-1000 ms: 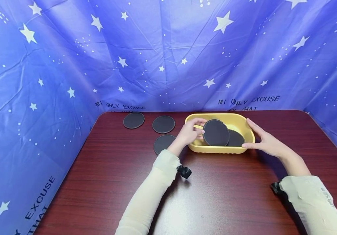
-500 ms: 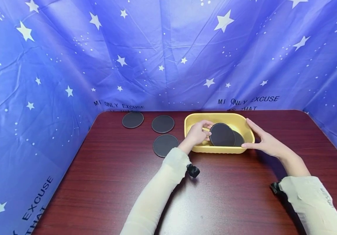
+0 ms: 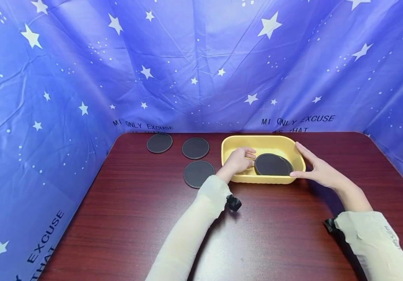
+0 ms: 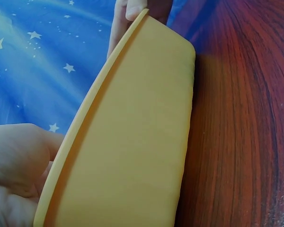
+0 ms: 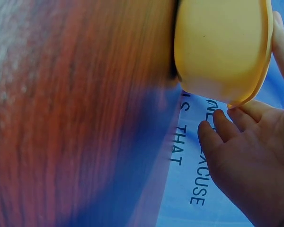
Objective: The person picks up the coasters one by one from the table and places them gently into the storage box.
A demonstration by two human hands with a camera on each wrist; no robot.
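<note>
A yellow oblong bin (image 3: 263,179) stands on the table. Inside it lies a round black coaster (image 3: 271,164), overlapping another coaster (image 3: 290,164) of which only the right edge shows. My left hand (image 3: 237,160) reaches over the near left rim, its fingers apart from the coasters at their left side. In the left wrist view the bin's wall (image 4: 128,127) hides those fingertips. My right hand (image 3: 319,169) holds the bin's right end, thumb on the near rim and fingers at the far corner. The right wrist view shows its fingertips (image 5: 220,116) at the rim.
Left of the bin, three more black coasters lie flat: one at the far left (image 3: 159,143), a middle coaster (image 3: 195,148) and a nearer coaster (image 3: 198,174) beside my left wrist. A blue star-patterned cloth (image 3: 194,58) hangs behind the reddish-brown table (image 3: 257,234).
My left hand moved right and down into the bin and let go of its coaster, which went from tilted to lying over the other one. My right hand stayed in place.
</note>
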